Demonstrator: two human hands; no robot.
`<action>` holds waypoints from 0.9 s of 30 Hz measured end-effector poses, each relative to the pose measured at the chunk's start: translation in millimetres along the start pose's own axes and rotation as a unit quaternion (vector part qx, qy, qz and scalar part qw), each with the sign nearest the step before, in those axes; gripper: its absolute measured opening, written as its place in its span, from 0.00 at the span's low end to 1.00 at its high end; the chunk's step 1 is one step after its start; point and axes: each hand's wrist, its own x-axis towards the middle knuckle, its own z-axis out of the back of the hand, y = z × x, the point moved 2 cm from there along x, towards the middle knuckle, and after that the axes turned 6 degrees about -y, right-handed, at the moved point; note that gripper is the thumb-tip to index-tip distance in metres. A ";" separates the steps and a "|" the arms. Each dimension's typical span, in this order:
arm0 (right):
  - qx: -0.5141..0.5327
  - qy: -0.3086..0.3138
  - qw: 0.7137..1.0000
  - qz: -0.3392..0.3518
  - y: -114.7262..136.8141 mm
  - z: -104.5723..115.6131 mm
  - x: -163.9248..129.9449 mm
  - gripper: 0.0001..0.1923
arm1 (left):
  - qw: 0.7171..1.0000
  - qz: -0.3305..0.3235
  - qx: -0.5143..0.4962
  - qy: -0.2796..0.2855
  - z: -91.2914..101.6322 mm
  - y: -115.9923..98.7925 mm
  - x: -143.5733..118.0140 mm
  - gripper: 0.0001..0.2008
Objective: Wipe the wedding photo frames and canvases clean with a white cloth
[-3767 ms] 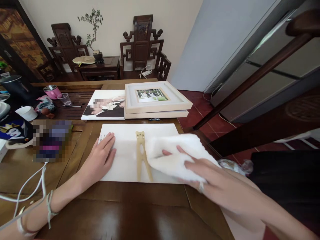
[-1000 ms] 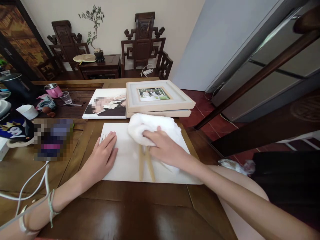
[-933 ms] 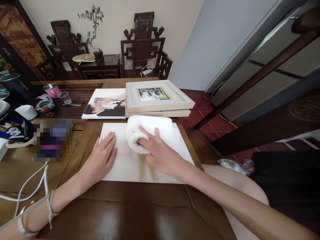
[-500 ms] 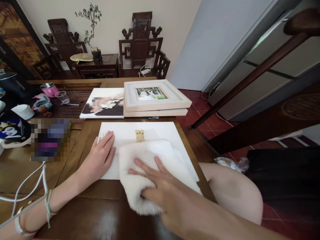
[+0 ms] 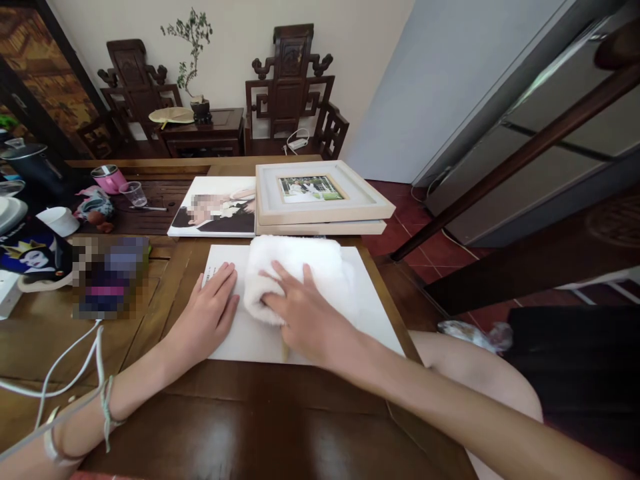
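A flat white panel (image 5: pixel 370 300) lies on the wooden table in front of me, with small print near its left edge. My left hand (image 5: pixel 215 310) rests on that left edge, its fingers stretched out and holding nothing. On the panel's upper middle is a folded, fluffy white cloth (image 5: pixel 295 253). My right hand (image 5: pixel 303 310) presses down on the cloth, some fingers spread over it and the thumb side tucked into its fold. Below this hand a narrow tan strip (image 5: pixel 285 350) shows at the panel's near edge; the rest of it is hidden.
Behind the panel lie a photo print (image 5: pixel 215 207) and stacked pale wooden picture frames (image 5: pixel 325 217). To the left are a blurred-out object (image 5: pixel 113 277), white cables (image 5: pixel 97 353), a white cup (image 5: pixel 57 220), a pink mug (image 5: pixel 109 179) and a clear plastic cup (image 5: pixel 135 193).
My right hand has pushed the cloth away from me, off the near edge to the far part of the panel. The cloth now covers the brass-coloured plate. My left hand stays on the panel.
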 end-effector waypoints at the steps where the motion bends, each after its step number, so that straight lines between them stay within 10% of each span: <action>1: -0.006 0.008 1.000 0.010 7.2 -3.3 -9.4 0.28 | 1.000 0.000 0.000 0.000 -0.1 0.1 0.1 0.23; 11: 0.084 0.033 0.984 0.151 39.0 -26.7 -82.4 0.11 | 1.000 -0.001 0.000 0.000 1.6 -0.2 0.7 0.23; 20: 0.019 0.017 1.000 0.016 6.0 9.3 -4.7 0.32 | 0.995 0.035 -0.080 -0.049 1.0 4.4 1.4 0.22; 27: -0.012 -0.026 0.997 0.071 26.8 -7.6 28.3 0.26 | 0.941 0.137 -0.259 -0.169 20.9 1.5 7.1 0.23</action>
